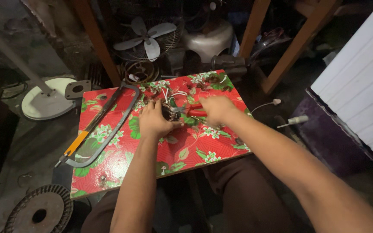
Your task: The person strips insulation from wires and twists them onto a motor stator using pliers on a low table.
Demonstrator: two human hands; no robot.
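Single head cam, looking down and fwd, close over floral board (195, 151), both forearms entering from below

Small dark motor part (168, 111) with white wires, resting at the table's far centre. Red-handled pliers (191, 110) lie level just to its right, metal nose touching the part.

Dim workshop interior, lit mainly at centre. A low table (195, 151) with a red floral covering stands on a dark, stained concrete floor (31, 146). Behind it, slanted wooden legs (296, 45) frame clutter: a fan blade assembly in a wire guard (145, 36) and a pale rounded housing (208, 41). A white round fan base (44, 103) lies left; a white ribbed panel (361, 82) stands right.
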